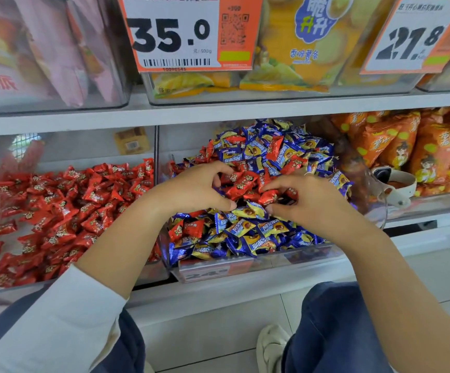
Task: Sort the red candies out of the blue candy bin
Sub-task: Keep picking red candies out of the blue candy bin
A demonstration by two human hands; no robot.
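Note:
A clear bin (245, 261) in the middle of the lower shelf holds a heap of blue-and-yellow candies (261, 232) with red candies (241, 185) mixed in. Both hands are in this bin, cupped around a small cluster of red candies at the heap's middle. My left hand (191, 189) curls its fingers over the cluster from the left. My right hand (303, 196) closes in from the right, fingertips on a red candy (268, 197). More red candies (186, 228) lie near the bin's front left.
Left of it, another clear bin (148, 281) holds only red candies (65, 211). Orange snack bags (396, 146) fill the bin to the right, with a white scoop (396, 184) beside them. An upper shelf with price tags (189, 33) overhangs. My knees are below.

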